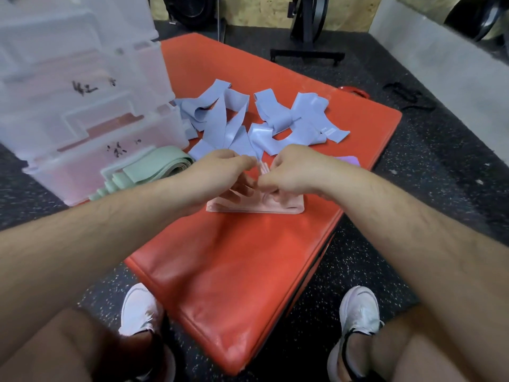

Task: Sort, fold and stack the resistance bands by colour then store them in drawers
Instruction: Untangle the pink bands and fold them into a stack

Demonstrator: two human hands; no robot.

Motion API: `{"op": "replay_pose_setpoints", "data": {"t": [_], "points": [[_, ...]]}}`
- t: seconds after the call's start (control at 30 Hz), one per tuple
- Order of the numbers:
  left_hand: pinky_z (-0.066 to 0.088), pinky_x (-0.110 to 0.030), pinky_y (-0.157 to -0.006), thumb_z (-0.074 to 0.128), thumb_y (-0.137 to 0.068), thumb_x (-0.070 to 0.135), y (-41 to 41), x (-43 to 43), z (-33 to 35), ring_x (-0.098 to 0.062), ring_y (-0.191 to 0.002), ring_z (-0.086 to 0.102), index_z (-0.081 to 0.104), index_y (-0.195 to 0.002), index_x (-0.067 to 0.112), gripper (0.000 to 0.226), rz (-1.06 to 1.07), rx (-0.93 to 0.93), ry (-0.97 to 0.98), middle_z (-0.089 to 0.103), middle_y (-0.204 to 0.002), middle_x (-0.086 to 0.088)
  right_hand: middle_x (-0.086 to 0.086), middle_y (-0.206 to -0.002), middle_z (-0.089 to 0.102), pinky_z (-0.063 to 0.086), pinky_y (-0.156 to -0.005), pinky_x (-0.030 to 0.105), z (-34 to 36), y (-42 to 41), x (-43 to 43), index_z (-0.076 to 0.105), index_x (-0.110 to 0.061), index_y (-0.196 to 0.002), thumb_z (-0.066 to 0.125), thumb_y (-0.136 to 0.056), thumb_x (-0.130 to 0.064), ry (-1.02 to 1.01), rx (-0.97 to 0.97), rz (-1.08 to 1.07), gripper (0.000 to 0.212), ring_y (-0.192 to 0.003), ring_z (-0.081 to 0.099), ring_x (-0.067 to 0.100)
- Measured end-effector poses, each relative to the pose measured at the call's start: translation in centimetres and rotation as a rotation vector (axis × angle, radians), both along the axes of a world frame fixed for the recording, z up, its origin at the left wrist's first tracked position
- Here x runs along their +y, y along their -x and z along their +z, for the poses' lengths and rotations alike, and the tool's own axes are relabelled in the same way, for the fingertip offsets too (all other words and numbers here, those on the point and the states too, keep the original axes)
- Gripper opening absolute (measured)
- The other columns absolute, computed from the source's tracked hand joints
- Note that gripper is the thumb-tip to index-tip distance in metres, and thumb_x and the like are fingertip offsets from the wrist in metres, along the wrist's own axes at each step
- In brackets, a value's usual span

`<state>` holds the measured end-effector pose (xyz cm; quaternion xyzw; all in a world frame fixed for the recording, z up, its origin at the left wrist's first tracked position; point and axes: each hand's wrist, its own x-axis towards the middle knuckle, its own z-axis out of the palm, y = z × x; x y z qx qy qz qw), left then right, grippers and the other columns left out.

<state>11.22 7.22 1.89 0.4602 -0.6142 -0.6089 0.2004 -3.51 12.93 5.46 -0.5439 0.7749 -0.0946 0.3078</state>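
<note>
— What can we not read?
— The handwriting on the drawers: blurred.
— The bands?
— We find the pink bands half covered by the left hand and right hand, which hides most of a purple band.

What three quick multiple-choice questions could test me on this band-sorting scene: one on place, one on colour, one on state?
1. Where does the folded green stack lie? A) beside the plastic drawers B) on a shoe C) under the right forearm
2. What colour are the bands that the left hand and right hand pinch? A) blue B) pink C) black
3. How do the blue bands lie? A) neatly stacked B) loose and unfolded C) inside a drawer
Answers: 1 A, it lies next to the lowest drawer; 2 B, pink bands show beneath the fingers; 3 B, they sprawl across the mat.
</note>
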Motion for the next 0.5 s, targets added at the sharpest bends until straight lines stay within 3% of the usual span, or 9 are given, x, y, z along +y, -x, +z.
{"op": "replay_pose_setpoints", "data": {"t": [0.1, 0.3, 0.37, 0.43, 0.5], "points": [[0.048, -0.03, -0.061, 0.057, -0.096, 0.033, -1.2, -0.6, -0.2, -0.026, -0.072, 0.068, 0.06, -0.097, 0.011, 0.022, 0.018, -0.052, -0.011, 0.072, -0.07, -0.006, 0.003, -0.077, 0.074, 0.049, -0.063, 0.028, -0.6, -1.5, -0.9, 0.071, -0.013, -0.084, 0.068, -0.079, -0.036, -0.002, 0.049, 0.047, 0.024, -0.072, 0.065, 0.017], [0.056, -0.037, -0.066, 0.059, -0.093, 0.035, -2.9, -1.6, -0.7, -0.025, -0.067, 0.068, 0.061, -0.091, 0.011, 0.024, 0.034, -0.141, 0.049, 0.072, -0.078, -0.01, -0.001, -0.063, 0.071, 0.056, -0.075, 0.035, -1.5, -3.1, -2.0, 0.064, -0.019, -0.065, 0.072, -0.071, -0.046, -0.003, 0.055, 0.109, 0.029, -0.072, 0.068, 0.019], [0.058, -0.037, -0.073, 0.061, -0.087, 0.042, -3.6, -2.0, -1.1, -0.022, -0.074, 0.07, 0.063, -0.09, 0.017, 0.026, 0.032, -0.312, 0.252, 0.072, -0.079, 0.0, 0.001, -0.07, 0.075, 0.057, -0.079, 0.037, -1.6, -3.3, -2.0, 0.068, -0.018, -0.07, 0.07, -0.069, -0.047, -0.037, 0.037, 0.144, 0.03, -0.073, 0.069, 0.017], [0.05, -0.031, -0.076, 0.06, -0.086, 0.045, -4.3, -2.3, -1.5, -0.016, -0.084, 0.064, 0.061, -0.096, 0.023, 0.024, -0.013, -0.505, 0.563, 0.067, -0.089, 0.006, 0.001, -0.078, 0.077, 0.059, -0.083, 0.039, -1.8, -3.4, -2.1, 0.073, -0.015, -0.08, 0.065, -0.072, -0.043, -0.049, 0.039, 0.193, 0.031, -0.079, 0.071, 0.019], [0.046, -0.032, -0.085, 0.055, -0.084, 0.046, -5.1, -2.7, -1.9, -0.018, -0.097, 0.06, 0.063, -0.106, 0.028, 0.029, -0.17, -0.511, 0.858, 0.063, -0.101, 0.006, 0.001, -0.081, 0.075, 0.058, -0.081, 0.037, -2.0, -3.3, -2.1, 0.074, -0.017, -0.087, 0.06, -0.078, -0.035, -0.024, 0.071, 0.232, 0.025, -0.086, 0.07, 0.022]]}}
